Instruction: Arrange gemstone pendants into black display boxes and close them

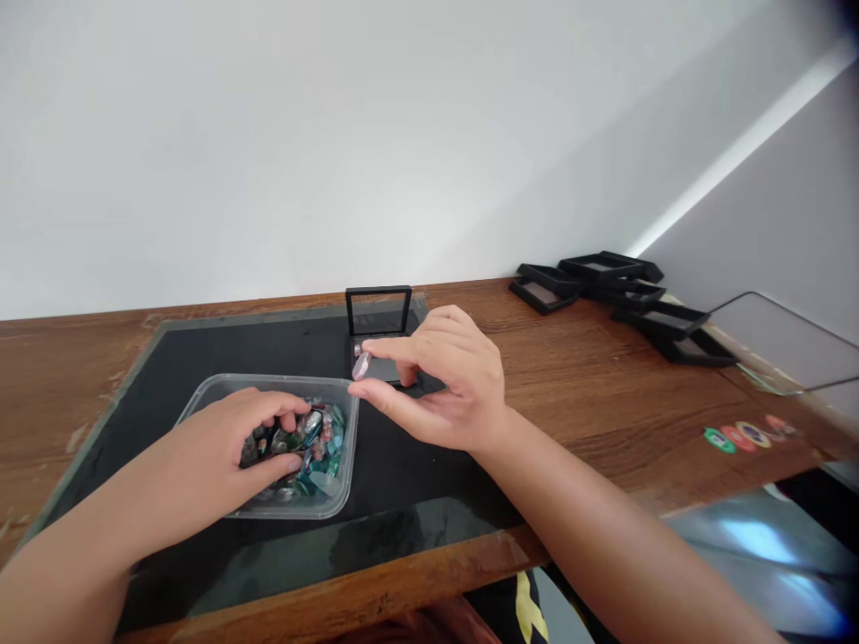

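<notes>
A pale pink stone [361,366] is pinched between the thumb and index finger of my right hand [436,376]. Behind that hand a small black case [378,291] stands with its framed lid raised; a pinkish piece shows at its left inside edge, and my fingers cover part of the base. My left hand [248,443] rests over a clear plastic tub [352,447], thumb and fingers apart among shiny green, teal, pink and dark stones [326,443]. No stone is visibly gripped by it.
The tub and case are on a black mat [429,483] on a wooden table [570,385]. Several black frames [617,286] are piled at the back right. Round colored stickers [752,436] lie near the right edge. A pale wall rises behind.
</notes>
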A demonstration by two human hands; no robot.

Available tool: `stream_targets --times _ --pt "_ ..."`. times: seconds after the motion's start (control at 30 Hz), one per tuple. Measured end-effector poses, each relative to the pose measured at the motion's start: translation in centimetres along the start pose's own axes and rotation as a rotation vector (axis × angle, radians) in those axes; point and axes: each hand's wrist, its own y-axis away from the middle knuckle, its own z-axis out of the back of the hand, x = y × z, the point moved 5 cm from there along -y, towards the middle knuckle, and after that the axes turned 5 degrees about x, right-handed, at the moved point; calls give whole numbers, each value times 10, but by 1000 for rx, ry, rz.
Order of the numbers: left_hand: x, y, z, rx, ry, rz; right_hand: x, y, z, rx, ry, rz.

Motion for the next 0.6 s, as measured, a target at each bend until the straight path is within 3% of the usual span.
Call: stream_targets --times 0.6 --pt "-1 1 1 2 -33 -23 2 -1 0 56 25 -67"
